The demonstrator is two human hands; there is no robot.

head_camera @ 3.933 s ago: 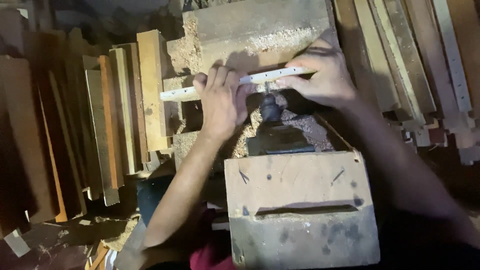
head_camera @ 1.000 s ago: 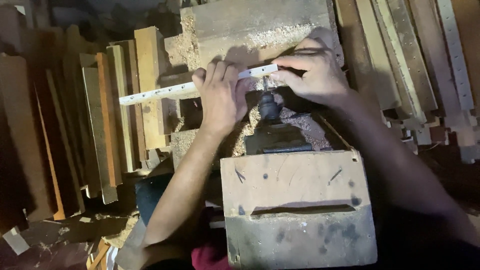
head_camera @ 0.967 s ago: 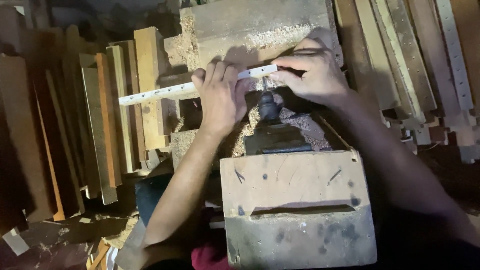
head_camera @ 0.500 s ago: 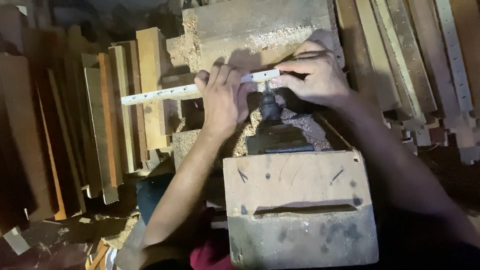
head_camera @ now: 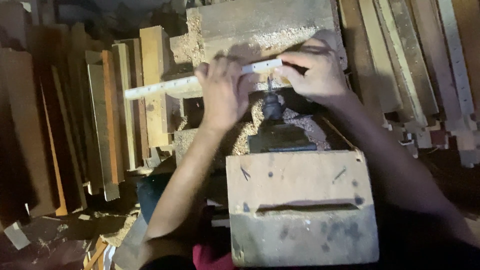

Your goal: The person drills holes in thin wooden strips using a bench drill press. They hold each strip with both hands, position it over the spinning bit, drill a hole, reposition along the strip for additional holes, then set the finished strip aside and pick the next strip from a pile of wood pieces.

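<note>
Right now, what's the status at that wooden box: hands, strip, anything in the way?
Left hand and right hand both grip the pale drilled strip. Strip lies across the sawdust-covered block, just above the dark drill chuck. Nothing blocks it.

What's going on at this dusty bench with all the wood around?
A person holds a thin white strip, dotted with small holes, across a dark drill chuck that points up at it. The left hand wraps the strip near its middle; the right hand pinches its end. Sawdust lies heaped around the chuck, in front of a worn wooden box. Wooden planks are stacked at the left, and more drilled strips lie at the right.
</note>
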